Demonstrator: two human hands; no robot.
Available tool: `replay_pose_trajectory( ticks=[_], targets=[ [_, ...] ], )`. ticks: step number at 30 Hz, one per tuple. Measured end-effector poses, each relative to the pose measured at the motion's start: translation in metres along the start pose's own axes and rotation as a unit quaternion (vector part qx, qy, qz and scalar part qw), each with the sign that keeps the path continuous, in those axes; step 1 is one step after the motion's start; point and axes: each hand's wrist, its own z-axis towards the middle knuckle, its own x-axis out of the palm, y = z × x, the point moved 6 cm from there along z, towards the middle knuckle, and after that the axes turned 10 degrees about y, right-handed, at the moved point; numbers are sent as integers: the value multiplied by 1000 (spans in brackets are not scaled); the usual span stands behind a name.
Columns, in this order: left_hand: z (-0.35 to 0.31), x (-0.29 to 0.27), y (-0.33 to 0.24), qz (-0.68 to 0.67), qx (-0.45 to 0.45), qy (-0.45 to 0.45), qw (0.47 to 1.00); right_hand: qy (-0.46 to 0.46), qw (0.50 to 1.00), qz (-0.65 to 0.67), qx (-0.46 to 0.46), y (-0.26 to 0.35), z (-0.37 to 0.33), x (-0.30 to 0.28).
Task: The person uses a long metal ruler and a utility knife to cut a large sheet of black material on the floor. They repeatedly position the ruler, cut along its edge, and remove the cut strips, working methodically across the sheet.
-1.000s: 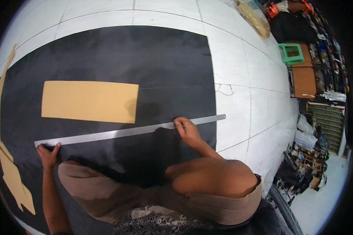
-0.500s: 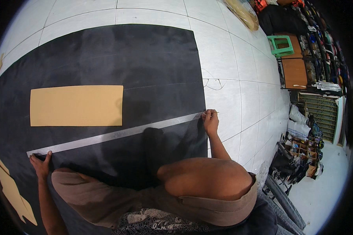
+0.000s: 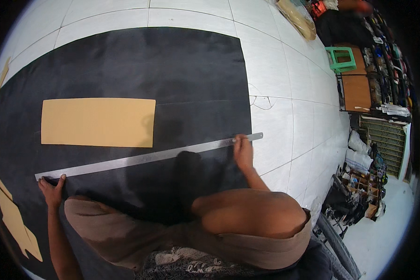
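A long metal ruler lies aslant across a large black sheet on the floor. At the ruler's left end my left hand presses its edge, thumb and fingers spread apart. My right hand is closed in a pinch at the ruler near its right end, which sticks out past the sheet's edge. Its fingertips hold a thin stick-like tool, mostly hidden by the fingers. Above the ruler, a tan rectangular piece of card-like material rests flat on the sheet.
Tan offcuts lie along the left side. White floor tiles surround the sheet. To the right stand a green stool, a crowded shelf, a box of compartments and a wheel. My bent knees are close below the ruler.
My right hand has moved left along the ruler, from the sheet's right edge to inside it, uncovering the ruler's end. My left hand keeps its place on the ruler. The view has shifted slightly.
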Motion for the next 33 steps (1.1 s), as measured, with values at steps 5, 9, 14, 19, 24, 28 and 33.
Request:
replay_pose_trajectory(
  ticks=[5,9,14,19,24,28,33],
  targets=[
    [4,1,7,8,-1,-4,1000,138,979,112,-95,103,-16,41],
    [2,-1,10,8,0,-4,1000,84,989,77,-93,74,-9,20],
    [-8,-9,-17,-27,-1,-1,1000,48,990,-4,-136,65,-7,8],
    [-1,-5,-6,-7,6,-4,1000,181,913,-35,-363,205,-30,88],
    [-1,-4,-12,-17,13,1,1000,241,858,51,-452,256,-33,102],
    [-6,0,-20,-48,9,4,999,226,873,178,-394,203,-15,72],
    [-21,-15,-33,-93,37,-31,994,73,979,18,-189,81,-34,38]
  ],
)
